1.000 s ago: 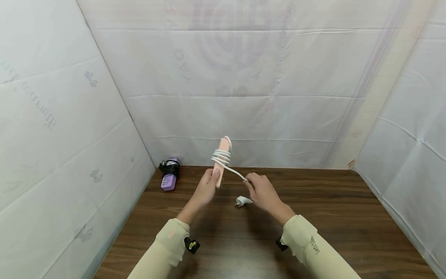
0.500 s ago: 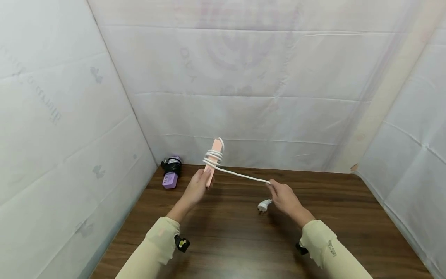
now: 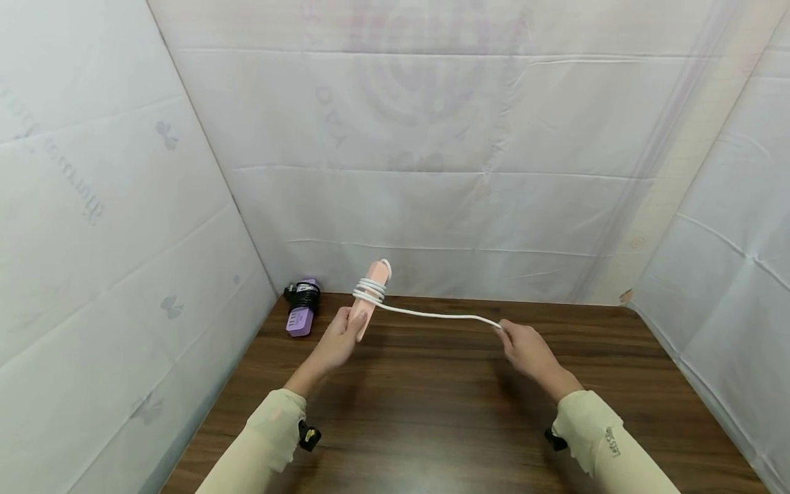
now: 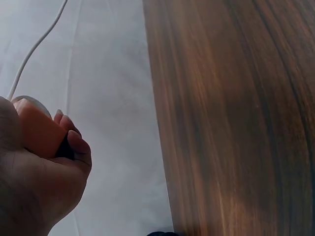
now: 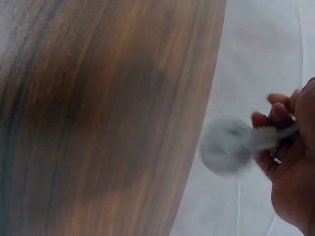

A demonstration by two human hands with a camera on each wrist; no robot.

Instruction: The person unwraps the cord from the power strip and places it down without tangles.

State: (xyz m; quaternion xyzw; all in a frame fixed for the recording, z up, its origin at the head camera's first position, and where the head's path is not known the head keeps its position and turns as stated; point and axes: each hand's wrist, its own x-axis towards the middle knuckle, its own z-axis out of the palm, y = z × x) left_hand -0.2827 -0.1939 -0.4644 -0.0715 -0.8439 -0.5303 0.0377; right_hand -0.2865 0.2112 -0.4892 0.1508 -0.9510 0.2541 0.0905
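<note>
While the left hand [image 3: 336, 341] gripped a pink power strip [image 3: 369, 300] above the table [image 3: 432, 412], the right hand [image 3: 527, 350] pinched its white cord [image 3: 432, 315] near the blurred plug [image 5: 226, 146].

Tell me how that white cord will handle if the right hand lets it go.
Probably floppy: the white cord sags slightly between the pink power strip and the right hand. The plug end would likely drop. The coils may loosen, since nothing visible fastens them while the left hand grips lower down.
</note>
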